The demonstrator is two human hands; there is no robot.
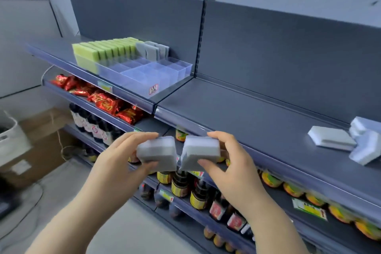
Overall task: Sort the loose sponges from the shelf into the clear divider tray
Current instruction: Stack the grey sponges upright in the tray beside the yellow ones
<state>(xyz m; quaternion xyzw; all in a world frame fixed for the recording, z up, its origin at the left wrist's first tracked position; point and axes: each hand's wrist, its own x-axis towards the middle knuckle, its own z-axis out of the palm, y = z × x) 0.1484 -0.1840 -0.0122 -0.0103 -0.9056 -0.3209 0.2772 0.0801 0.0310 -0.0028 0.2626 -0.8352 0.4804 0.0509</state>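
We see soft, even indoor light with a cool bluish cast; shadows are faint. Wide-angle distortion bows the top shelf toward the edges. Motion blur smears the cardboard box at near left, and the left hand and right hand gripping grey sponges look soft.

Left grip, right grip: bare hands. Left forearm and right forearm: bare from wrist to frame edge. Right thumbnail short, plain. Finer detail blurred.
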